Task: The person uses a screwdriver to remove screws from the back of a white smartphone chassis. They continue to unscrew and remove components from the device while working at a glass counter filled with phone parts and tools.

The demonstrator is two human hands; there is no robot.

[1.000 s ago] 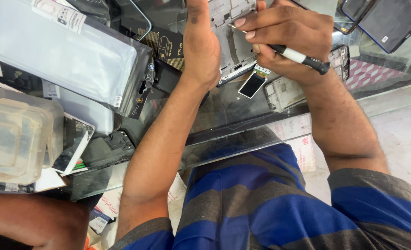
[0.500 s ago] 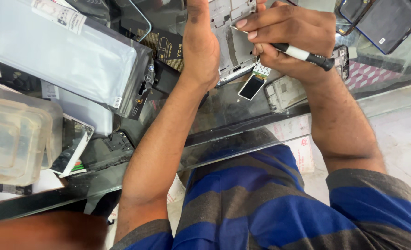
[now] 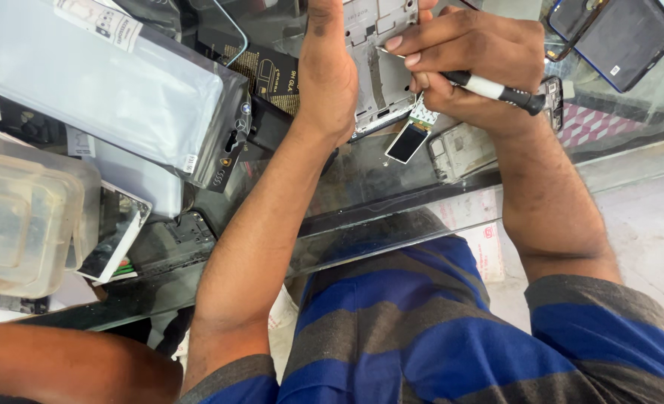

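Landmark: grey metal phone frame [image 3: 377, 63], opened and lying on the glass counter top [image 3: 392, 217], at the top centre of the view.
Left hand: the left hand [image 3: 328, 71] lies flat on the left part of the phone frame, palm down, pressing it to the counter. The fingertips run out of the top edge of the view, so whether they are spread or together cannot be told.
Right hand: the right hand [image 3: 470, 63] is over the right edge of the phone frame. Its fingers are curled and pressed together around a thin screwdriver with a white and black handle [image 3: 496, 91]; the metal tip points toward the phone frame.
Small parts: a small black rectangular screen module on a flex strip [image 3: 408, 141] hangs just below the lower edge of the phone frame, beside the right hand. A grey inner cover plate [image 3: 459, 150] lies just right of it, under the right wrist.
Surroundings: a dark phone with a black back [image 3: 622, 37] lies well right of the phone frame. A clear plastic package with a white panel inside [image 3: 100, 82] lies well left of it, and stacked translucent plastic boxes [image 3: 25, 217] sit further left and lower.
Other person: a bare forearm [image 3: 70, 366] crosses far below and left of the phone frame.
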